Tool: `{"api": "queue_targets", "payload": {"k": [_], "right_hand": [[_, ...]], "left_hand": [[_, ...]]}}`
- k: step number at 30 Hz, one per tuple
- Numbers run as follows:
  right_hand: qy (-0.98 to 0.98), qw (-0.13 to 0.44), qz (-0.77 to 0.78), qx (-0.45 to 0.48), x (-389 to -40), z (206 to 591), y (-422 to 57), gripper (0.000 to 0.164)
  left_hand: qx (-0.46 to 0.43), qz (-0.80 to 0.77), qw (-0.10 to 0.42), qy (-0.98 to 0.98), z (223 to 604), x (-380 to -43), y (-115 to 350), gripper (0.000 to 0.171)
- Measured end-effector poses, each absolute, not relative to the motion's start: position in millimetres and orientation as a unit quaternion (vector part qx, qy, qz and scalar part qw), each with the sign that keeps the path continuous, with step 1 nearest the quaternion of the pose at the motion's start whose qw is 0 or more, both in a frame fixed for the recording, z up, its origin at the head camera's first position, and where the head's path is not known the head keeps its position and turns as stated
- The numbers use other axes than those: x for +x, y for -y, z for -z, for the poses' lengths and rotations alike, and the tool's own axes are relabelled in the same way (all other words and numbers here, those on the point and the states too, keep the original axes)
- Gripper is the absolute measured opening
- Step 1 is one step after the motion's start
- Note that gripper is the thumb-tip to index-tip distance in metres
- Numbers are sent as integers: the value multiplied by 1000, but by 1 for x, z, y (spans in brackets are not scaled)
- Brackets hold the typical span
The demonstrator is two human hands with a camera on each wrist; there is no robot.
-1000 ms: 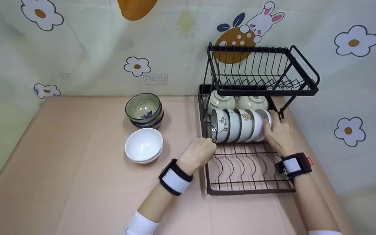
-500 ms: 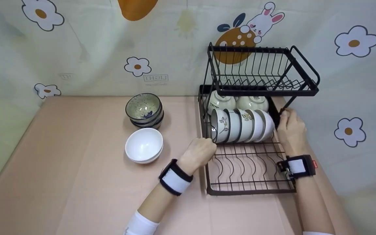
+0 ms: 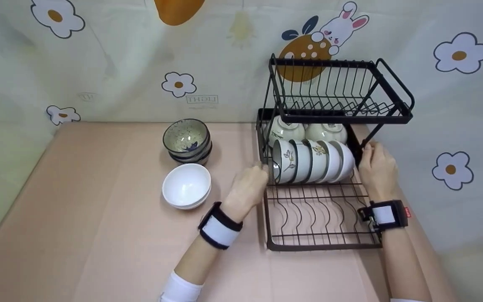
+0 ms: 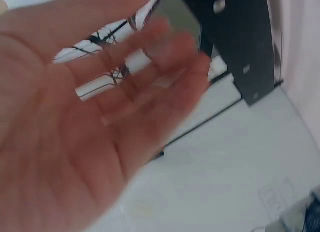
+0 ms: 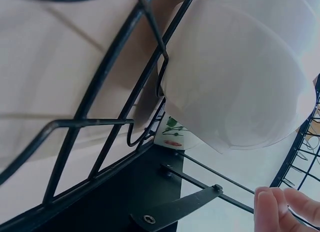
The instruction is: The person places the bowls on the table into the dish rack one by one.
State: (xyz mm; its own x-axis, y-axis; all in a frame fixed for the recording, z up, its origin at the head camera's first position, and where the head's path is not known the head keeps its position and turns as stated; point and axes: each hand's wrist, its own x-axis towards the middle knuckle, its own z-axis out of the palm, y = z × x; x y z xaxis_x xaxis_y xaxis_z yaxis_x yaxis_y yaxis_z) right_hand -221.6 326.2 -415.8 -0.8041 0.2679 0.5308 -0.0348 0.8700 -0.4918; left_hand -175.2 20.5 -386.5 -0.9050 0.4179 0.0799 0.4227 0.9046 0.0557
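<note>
Extends the bare left forearm (image 3: pixel 201 261) from a white fabric sleeve (image 3: pixel 180 289) near seven o'clock, angled toward one, with a black wrist strap bearing a pale panel (image 3: pixel 220 230). Holds the bare left hand (image 3: pixel 247 186) back-up with loosely bent fingers; shows its palm in the left wrist view, with gaps between blurred fingers. Extends the bare right forearm (image 3: pixel 405 262) from near four o'clock toward twelve, with a second black, pale-panelled strap (image 3: pixel 384 214). Bends the fingers of the bare right hand (image 3: pixel 378 173), tips close together at four o'clock in the right wrist view; shows too little to tell the grip.
</note>
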Motion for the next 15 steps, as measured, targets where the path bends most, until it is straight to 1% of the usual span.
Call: {"api": "queue_targets", "payload": {"k": [1, 3, 7, 9, 11, 14, 15], "right_hand": [[917, 305, -247, -64, -221, 415, -326, 38], [919, 300, -248, -65, -221, 415, -326, 39], [921, 295, -246, -67, -220, 415, -326, 39], [921, 297, -244, -67, -220, 415, -326, 39], [920, 301, -243, -66, -220, 415, -325, 39], [920, 298, -245, -68, -220, 415, -325, 38], [921, 295, -245, -69, -220, 415, -325, 38]], "left_hand": [[-182, 30, 50, 982, 386, -175, -18, 33], [-107, 18, 68, 992, 383, -175, -13, 29], [24, 23, 74, 997, 380, -178, -1, 19], [55, 39, 46, 997, 379, -183, 6, 17], [68, 50, 15, 996, 380, -187, 12, 18], [75, 69, -58, 993, 381, -193, 19, 20], [81, 81, -74, 991, 382, -195, 21, 22]]}}
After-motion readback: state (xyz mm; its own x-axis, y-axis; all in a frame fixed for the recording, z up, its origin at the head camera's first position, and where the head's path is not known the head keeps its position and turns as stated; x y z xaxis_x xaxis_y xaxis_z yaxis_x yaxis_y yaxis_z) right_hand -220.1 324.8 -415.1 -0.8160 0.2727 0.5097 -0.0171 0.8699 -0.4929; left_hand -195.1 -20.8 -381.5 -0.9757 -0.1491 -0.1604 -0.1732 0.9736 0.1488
